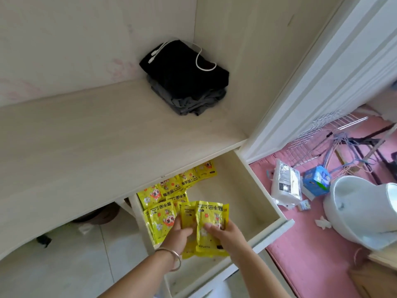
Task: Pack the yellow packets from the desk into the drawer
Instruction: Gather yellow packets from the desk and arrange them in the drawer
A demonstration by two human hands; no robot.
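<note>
The cream drawer (pixel 272 226) stands pulled out below the desk top (pixel 90 147). Several yellow packets (pixel 169 190) lie along its left side, running back under the desk. Both hands are over the drawer's middle, sharing a small stack of yellow packets (pixel 211 214). My left hand (pixel 179 232), with a metal bangle on the wrist, grips the stack's left part. My right hand (pixel 223 230) holds the right packet with fingers on its face. The stack's lower edge sits near the drawer's floor.
A folded pile of black and grey clothes (pixel 187 82) with a white cable lies in the desk's back corner. To the right, a pink mat (pixel 311 254) holds a white plastic bag (pixel 285 186), a blue box (pixel 316 179), wire hangers and a white basin (pixel 361 214).
</note>
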